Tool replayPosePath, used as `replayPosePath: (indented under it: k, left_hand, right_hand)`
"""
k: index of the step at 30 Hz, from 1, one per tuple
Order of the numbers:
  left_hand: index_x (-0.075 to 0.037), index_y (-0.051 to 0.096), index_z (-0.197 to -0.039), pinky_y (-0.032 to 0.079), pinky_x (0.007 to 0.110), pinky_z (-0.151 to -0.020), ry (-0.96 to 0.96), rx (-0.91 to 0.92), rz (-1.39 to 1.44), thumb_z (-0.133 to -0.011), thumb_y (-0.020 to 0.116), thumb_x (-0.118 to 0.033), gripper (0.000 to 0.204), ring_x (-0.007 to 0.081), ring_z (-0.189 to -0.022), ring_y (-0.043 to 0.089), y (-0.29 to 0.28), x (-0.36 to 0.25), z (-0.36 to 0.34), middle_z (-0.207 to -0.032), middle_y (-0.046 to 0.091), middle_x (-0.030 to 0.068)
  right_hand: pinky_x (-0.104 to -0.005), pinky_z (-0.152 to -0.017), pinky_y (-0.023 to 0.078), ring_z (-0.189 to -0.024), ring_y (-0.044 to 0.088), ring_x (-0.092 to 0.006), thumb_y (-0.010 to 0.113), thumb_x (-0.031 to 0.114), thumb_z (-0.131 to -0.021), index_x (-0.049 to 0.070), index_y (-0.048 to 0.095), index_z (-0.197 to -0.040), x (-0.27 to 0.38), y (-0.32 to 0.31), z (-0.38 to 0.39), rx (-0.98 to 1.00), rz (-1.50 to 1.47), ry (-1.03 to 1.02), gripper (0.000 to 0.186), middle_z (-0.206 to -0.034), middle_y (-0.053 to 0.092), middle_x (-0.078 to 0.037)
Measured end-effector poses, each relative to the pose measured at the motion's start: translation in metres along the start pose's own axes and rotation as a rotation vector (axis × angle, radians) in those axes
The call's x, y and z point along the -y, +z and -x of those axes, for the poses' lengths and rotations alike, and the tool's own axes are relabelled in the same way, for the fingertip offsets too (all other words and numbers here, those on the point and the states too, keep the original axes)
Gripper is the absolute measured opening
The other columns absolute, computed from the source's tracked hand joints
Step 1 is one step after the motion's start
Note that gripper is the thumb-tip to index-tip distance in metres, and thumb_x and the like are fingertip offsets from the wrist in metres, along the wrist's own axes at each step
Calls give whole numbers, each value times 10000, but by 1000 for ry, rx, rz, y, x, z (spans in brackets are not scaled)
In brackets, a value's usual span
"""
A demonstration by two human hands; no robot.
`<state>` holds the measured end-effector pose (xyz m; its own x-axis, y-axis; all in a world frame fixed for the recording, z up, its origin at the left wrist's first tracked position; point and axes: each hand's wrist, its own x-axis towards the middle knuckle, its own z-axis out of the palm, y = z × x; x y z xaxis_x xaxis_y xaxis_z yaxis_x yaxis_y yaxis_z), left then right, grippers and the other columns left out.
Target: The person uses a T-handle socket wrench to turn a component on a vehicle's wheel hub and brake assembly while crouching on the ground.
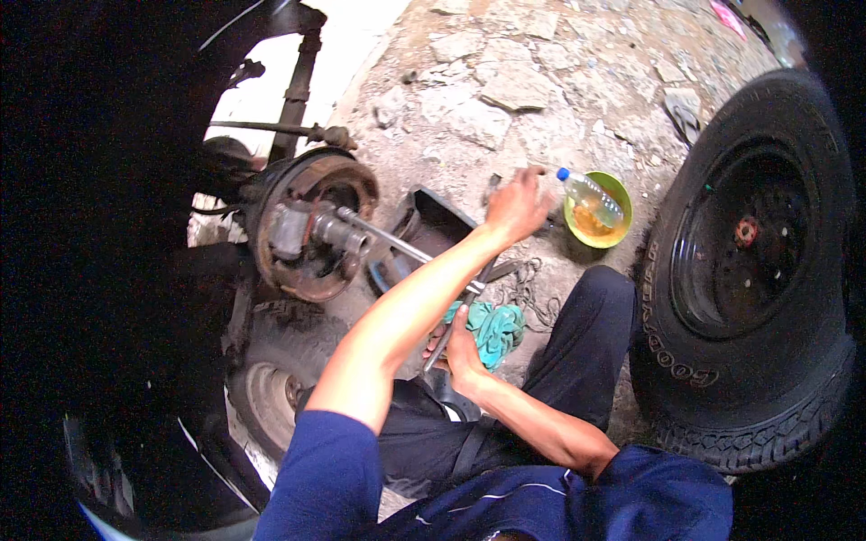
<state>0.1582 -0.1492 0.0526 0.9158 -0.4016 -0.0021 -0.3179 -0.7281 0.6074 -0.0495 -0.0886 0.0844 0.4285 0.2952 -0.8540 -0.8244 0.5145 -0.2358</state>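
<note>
A long T-bar socket wrench (397,242) reaches from the rusty wheel hub (338,230) toward me, its cross bar (442,350) slanting across the near end. My right hand (462,347) is closed round the lower part of that bar. Farther out, my left hand (516,212) is curled in line with the bar's upper end; its fingertips are smeared and partly hidden, and my left forearm passes over the shaft. Under the bar, close to my right hand, lies a bunched green cloth (494,332). The brake drum (289,248) surrounds the hub.
To the right stands a large black tyre on its wheel (744,234). Beyond my knee sits a yellow-green bowl (629,194) with a blue-capped plastic bottle (591,194). A dark tray (437,221) lies below the hub. A second wheel (271,397) lies at lower left. Broken stone paving (514,86) spreads ahead.
</note>
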Motion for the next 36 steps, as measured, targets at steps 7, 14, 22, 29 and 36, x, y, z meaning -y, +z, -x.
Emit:
replayPosePath:
  k: [7, 14, 22, 29, 36]
  left_hand:
    - [-64, 337, -1426, 341, 467, -1071, 313, 347, 17, -903, 561, -436, 681, 384, -1290, 423, 13, 34, 25, -1351, 458, 241]
    - [-50, 593, -1139, 461, 360, -938, -121, -221, 625, -945, 559, -329, 342, 253, -1073, 588, -101, 22, 146, -1115, 620, 161]
    - [-11, 497, -1227, 389, 366, -990, -285, -897, 1217, -976, 315, -570, 639, 206, -1118, 528, -8, -42, 261, -1236, 564, 126]
    - [-46, 528, -854, 445, 318, -845, -537, -1269, 1251, -1023, 363, -413, 436, 192, -861, 599, -15, -31, 227, -849, 613, 73]
    - [-21, 500, -753, 463, 404, -696, -208, -1301, 1605, -1035, 371, -390, 481, 195, -520, 447, -22, -28, 225, -527, 421, 49]
  right_hand:
    - [-325, -521, 603, -723, 697, -259, 268, 363, -1038, 27, 473, -1080, 55, 3, 38, 218, 104, 56, 396, -808, 669, -143]
    - [-387, -657, 615, -725, 698, -300, 283, 349, -1039, -9, 473, -1073, 80, -9, 38, 252, 160, 65, 407, -833, 672, -197]
    - [-375, -652, 561, -802, 700, -257, 347, 346, -1018, 0, 611, -970, 64, -33, 7, 171, 838, -139, 437, -797, 693, -148]
    - [-517, -866, 441, -1016, 587, -460, 287, 312, -1000, 66, 538, -1249, 56, -34, 9, 263, 1399, -669, 431, -1039, 612, -328]
    - [-425, -894, 426, -1025, 566, -286, 605, 367, -871, -40, 560, -1133, 121, -99, -18, -196, 1382, -1086, 486, -1050, 612, -226]
